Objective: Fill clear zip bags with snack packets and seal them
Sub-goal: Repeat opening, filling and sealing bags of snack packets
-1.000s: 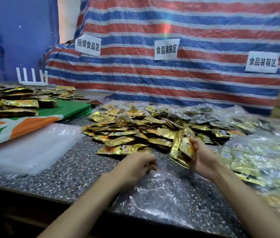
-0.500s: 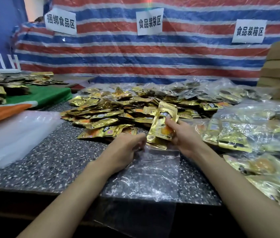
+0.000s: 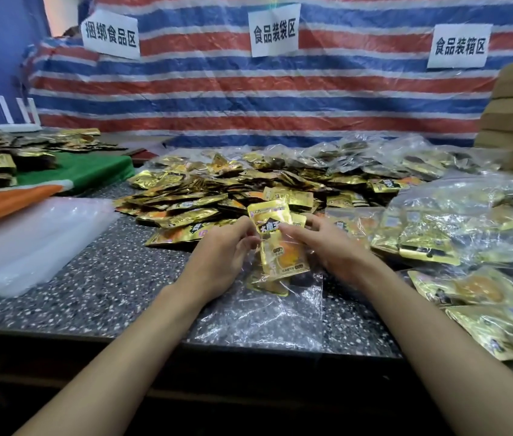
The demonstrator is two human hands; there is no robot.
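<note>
Snack packets [image 3: 280,247], a small gold stack, are shown half inside a clear zip bag [image 3: 267,313], which is laid flat on a speckled desk [image 3: 107,278] and reaches its near edge. The bag's mouth is pinched by the curled fingers of the left hand [image 3: 220,253], and the top of the stack is gripped by the right hand [image 3: 330,250]. The upper part of the snack packets is seen sticking out past the mouth. A loose pile of gold packets [image 3: 205,199] is spread just behind, filled bags [image 3: 469,221] are heaped to the right, and a stack of empty bags [image 3: 28,243] is laid to the left. Several risks can be judged: the stack could be fanned apart or snagged on the zip lip if pushed in crooked; a corner could be caught in the seal, leaving the bag partly open; the thin film could be dragged off the desk
</note>
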